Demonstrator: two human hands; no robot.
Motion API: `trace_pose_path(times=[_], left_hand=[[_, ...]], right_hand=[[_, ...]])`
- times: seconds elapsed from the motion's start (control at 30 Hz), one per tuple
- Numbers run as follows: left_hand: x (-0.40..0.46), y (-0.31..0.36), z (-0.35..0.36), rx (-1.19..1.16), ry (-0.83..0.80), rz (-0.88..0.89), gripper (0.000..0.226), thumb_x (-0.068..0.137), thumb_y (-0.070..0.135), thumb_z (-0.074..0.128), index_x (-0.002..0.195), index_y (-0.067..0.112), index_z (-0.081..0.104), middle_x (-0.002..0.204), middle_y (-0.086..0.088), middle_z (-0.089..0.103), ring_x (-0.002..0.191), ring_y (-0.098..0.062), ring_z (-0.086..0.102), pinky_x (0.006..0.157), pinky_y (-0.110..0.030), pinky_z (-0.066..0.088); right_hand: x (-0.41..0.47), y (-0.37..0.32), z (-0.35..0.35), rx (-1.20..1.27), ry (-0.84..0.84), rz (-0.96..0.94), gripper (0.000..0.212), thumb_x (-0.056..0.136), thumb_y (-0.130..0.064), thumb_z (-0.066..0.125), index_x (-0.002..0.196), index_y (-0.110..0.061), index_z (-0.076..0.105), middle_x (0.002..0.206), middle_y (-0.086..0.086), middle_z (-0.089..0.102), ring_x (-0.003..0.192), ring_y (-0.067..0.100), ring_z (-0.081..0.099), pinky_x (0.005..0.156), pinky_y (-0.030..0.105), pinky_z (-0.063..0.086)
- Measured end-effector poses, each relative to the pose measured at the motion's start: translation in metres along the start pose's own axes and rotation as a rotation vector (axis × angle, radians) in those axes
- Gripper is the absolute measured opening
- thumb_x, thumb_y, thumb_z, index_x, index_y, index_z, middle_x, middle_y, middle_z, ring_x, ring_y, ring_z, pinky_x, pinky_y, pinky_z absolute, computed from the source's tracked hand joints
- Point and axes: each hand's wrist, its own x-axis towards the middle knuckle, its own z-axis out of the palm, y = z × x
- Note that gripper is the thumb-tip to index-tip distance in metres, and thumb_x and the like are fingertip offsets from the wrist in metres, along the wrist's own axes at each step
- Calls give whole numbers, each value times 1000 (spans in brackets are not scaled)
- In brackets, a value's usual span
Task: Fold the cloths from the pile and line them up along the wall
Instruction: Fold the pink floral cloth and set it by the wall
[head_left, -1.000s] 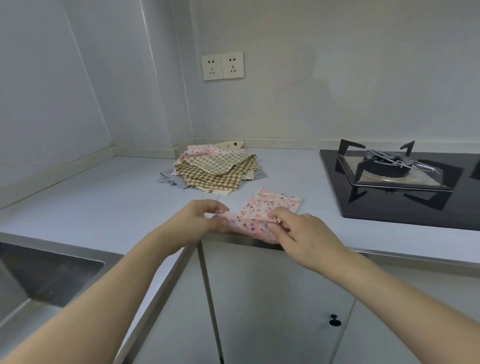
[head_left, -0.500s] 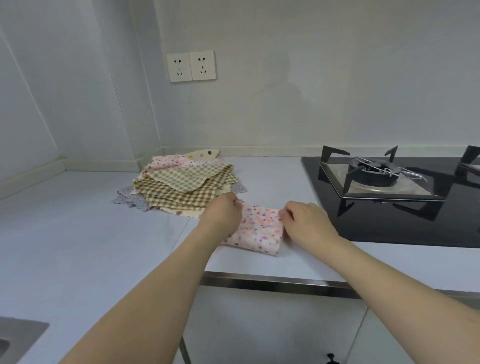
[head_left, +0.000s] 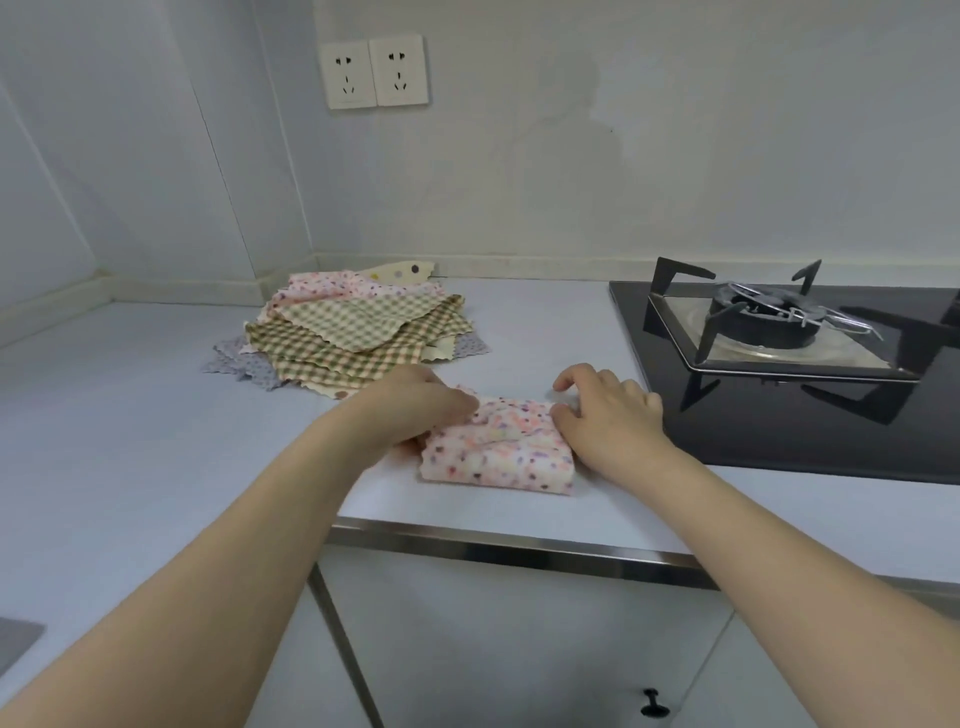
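A pink cloth (head_left: 498, 449) dotted with small purple, orange and brown spots lies folded into a thick, roughly square packet on the pale countertop (head_left: 156, 441), directly between the two hands. Its near edge is smooth and rounded; its top is rumpled, with a crease running across the middle (the far layers bunch up toward the left hand). The left hand (head_left: 415, 405) rests on the packet's left far corner, fingers curled down onto the fabric, seemingly pinching it. The right hand (head_left: 605, 413) sits at the packet's right edge, thumb and fingertips bent against the cloth; whether it truly pinches the edge I cannot tell.

Beyond the left hand, near the wall corner, sits the pile of cloths (head_left: 358, 332): green and brown gingham on top, pink spotted and grey pieces beneath. Just to the right of the right hand lies the black gas hob (head_left: 810, 410).
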Motion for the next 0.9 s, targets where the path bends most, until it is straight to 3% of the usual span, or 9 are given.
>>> trace_pose_path(times=[0.1, 0.2, 0.27, 0.3, 0.37, 0.43, 0.5, 0.73, 0.9], left_hand=[[-18, -8, -3, -88, -45, 7, 35, 82, 30, 74, 113, 23, 59, 102, -5, 67, 93, -22, 61, 75, -30, 46], [-26, -17, 5, -99, 21, 12, 37, 86, 28, 69, 119, 28, 52, 92, -1, 65, 86, -18, 59, 74, -27, 44], [-24, -23, 14, -42, 91, 22, 32, 85, 34, 65, 114, 32, 52, 84, 3, 65, 91, -21, 59, 91, -34, 42], [-25, -25, 18, 7, 129, 33, 27, 87, 35, 61, 112, 32, 51, 81, 6, 65, 92, -20, 58, 96, -35, 37], [-28, -25, 27, 105, 216, 71, 20, 92, 32, 53, 111, 32, 49, 80, 8, 65, 87, -12, 55, 87, -32, 27], [-32, -23, 31, 142, 277, 113, 19, 94, 31, 49, 113, 32, 48, 80, 8, 64, 82, -8, 52, 81, -31, 22], [-35, -24, 31, 144, 282, 118, 17, 97, 32, 47, 114, 31, 47, 76, 8, 61, 76, -4, 47, 81, -30, 20], [-35, -31, 27, 448, 272, 169, 17, 99, 35, 40, 115, 30, 46, 68, 5, 63, 78, -10, 58, 95, -32, 22], [-23, -21, 25, 588, 226, 70, 36, 98, 52, 32, 110, 23, 50, 93, 2, 67, 94, -21, 57, 97, -42, 22]], right_hand=[[-3, -2, -1, -10, 15, -73, 31, 95, -27, 41, 124, -36, 39, 123, 0, 45, 113, 26, 43, 93, 39, 27], [-11, -6, -6, 2, 119, -213, 30, 94, -17, 47, 121, -28, 47, 125, 0, 45, 112, 25, 46, 94, 38, 32], [-17, -8, -9, 59, 202, -331, 22, 95, -16, 48, 115, -21, 56, 121, -1, 50, 109, 22, 50, 94, 35, 34], [-21, -9, -11, 98, 184, -375, 21, 96, -20, 47, 114, -20, 58, 120, -3, 52, 109, 19, 51, 96, 34, 34], [-29, -10, -14, 117, -2, -400, 32, 100, -36, 40, 125, -23, 55, 130, -7, 50, 118, 13, 48, 104, 34, 32], [-35, -8, -14, 29, -209, -368, 48, 99, -50, 33, 141, -27, 43, 145, -9, 39, 134, 13, 35, 113, 34, 24], [-37, -7, -15, -40, -290, -349, 59, 97, -57, 28, 150, -29, 27, 155, -11, 24, 141, 12, 21, 117, 32, 16], [-36, -5, -19, -134, -396, -343, 85, 84, -77, 26, 153, -31, 5, 159, -13, 6, 145, 14, 9, 118, 32, 8], [-34, -2, -15, 16, -308, -294, 80, 84, -74, 36, 150, -30, 24, 157, -11, 19, 143, 14, 18, 117, 36, 14]])
